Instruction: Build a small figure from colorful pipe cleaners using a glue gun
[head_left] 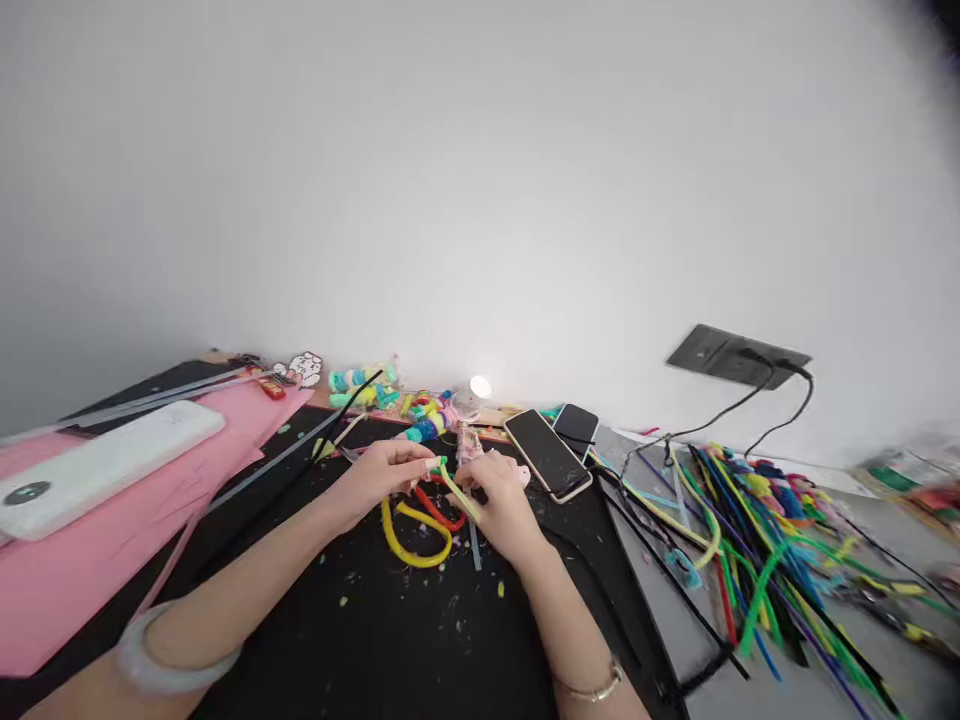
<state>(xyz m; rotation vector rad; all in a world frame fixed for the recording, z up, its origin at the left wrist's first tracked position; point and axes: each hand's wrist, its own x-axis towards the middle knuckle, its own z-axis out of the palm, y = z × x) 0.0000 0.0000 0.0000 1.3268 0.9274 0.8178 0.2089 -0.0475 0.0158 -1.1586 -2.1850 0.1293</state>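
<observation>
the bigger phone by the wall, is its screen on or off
Off: the bigger phone lies face up on the black mat, screen dark and blank.

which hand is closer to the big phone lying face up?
Right. The right hand sits just left of and below the phone, a short gap away. The left hand is farther left, beyond the green pipe cleaner both hands pinch.

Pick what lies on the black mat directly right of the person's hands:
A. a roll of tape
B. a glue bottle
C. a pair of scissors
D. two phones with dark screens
D: two phones with dark screens lie side by side just right of the right hand, which with the left hand pinches a light green pipe cleaner.
</observation>
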